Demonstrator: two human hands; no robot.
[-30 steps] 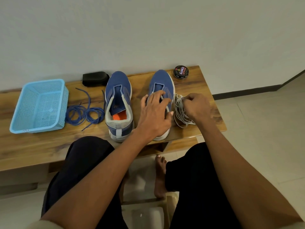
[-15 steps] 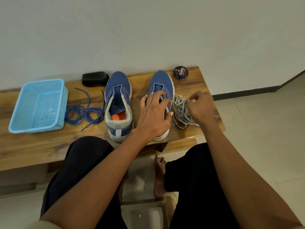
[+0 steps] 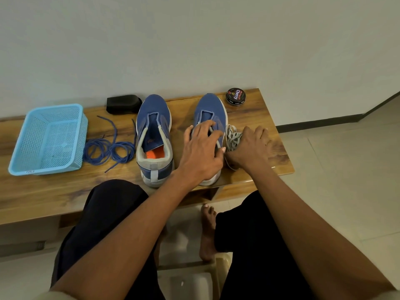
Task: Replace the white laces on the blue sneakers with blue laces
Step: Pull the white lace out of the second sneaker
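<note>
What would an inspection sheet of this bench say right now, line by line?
Surface: wooden bench, against a pale wall.
Job's things: two blue sneakers, left sneaker unlaced, right sneaker under the left hand; white laces bunched beside it; blue laces coiled near the basket.
Clutter: light blue basket, black brush, polish tin.
Hands: left hand rests on the right sneaker; right hand on the white laces, grip unclear.
Cables: nothing seen.
Surroundings: tiled floor.
</note>
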